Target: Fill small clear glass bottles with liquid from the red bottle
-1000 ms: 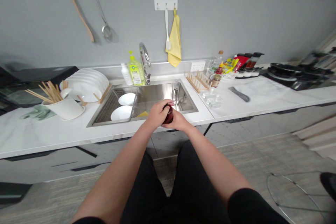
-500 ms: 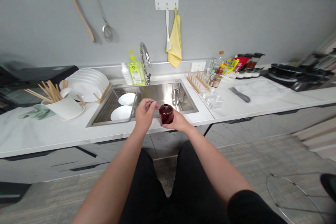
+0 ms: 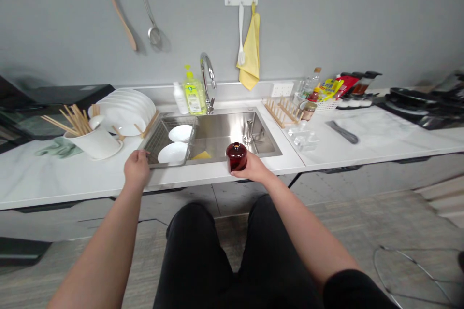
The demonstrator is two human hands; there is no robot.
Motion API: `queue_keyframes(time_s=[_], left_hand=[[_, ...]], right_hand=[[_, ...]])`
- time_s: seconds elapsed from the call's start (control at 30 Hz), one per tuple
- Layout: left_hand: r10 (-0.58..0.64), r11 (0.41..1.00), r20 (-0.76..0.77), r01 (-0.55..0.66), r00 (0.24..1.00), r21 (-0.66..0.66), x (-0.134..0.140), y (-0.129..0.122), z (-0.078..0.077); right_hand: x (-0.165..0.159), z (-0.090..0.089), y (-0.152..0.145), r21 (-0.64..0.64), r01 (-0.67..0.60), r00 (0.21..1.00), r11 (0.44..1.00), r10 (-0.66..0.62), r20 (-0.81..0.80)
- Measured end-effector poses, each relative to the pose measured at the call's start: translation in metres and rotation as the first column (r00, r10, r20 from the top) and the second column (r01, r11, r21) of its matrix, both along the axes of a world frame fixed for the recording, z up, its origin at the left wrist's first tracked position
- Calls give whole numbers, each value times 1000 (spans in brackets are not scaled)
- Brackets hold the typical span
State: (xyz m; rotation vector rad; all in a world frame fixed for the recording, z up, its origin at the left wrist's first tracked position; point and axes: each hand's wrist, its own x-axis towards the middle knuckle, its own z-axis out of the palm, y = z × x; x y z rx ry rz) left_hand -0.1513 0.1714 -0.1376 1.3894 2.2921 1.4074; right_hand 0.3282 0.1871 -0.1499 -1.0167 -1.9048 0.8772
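My right hand (image 3: 254, 168) is wrapped round a dark red glass bottle (image 3: 236, 158), upright above the sink's front edge. The bottle's narrow mouth is uncovered. Off to the left, my left hand (image 3: 136, 169) hovers by the front left corner of the sink, its fingers closed. A small dark bit shows at its fingertips, too small to name. Close by that hand is the wire basket (image 3: 155, 142) in the sink, with two white bowls (image 3: 173, 153) in it.
A steel sink (image 3: 224, 128) with a tap (image 3: 207, 82) lies ahead; a yellow sponge (image 3: 201, 155) is inside. At left stand a chopstick holder (image 3: 96, 145) and white plates (image 3: 126, 111). Right of the sink are a wooden rack (image 3: 282, 112) and a clear tray (image 3: 303, 138).
My left hand has moved left, away from the bottle to the sink's front left corner. My right hand still holds the bottle. The view has shifted slightly.
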Motion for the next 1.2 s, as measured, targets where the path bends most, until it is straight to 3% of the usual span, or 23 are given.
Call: queue_keyframes(time_s=[0.13, 0.37, 0.53, 0.77, 0.93, 1.07, 1.2], left_hand=[[78, 995, -86, -72, 993, 62, -1, 6, -1], [220, 972, 6, -220, 975, 87, -14, 15, -6], [150, 987, -51, -147, 987, 68, -26, 15, -2], [81, 995, -112, -74, 990, 64, -23, 12, -2], [199, 978, -67, -194, 978, 76, -29, 14, -1], [331, 943, -46, -330, 942, 31, -50, 9, 11], [297, 946, -102, -307, 949, -103, -74, -3, 19]], right_hand=[[0, 0, -1, -11, 0, 1000, 1000, 0, 7], [1, 0, -1, -48, 19, 999, 999, -18, 28], [0, 3, -3, -62, -4, 1000, 998, 4, -4], [1, 4, -3, -37, 7, 1000, 999, -6, 25], [2, -1, 0, -38, -11, 1000, 999, 12, 11], [2, -6, 1, -34, 10, 1000, 999, -9, 20], [3, -8, 2, -35, 23, 1000, 999, -22, 14]])
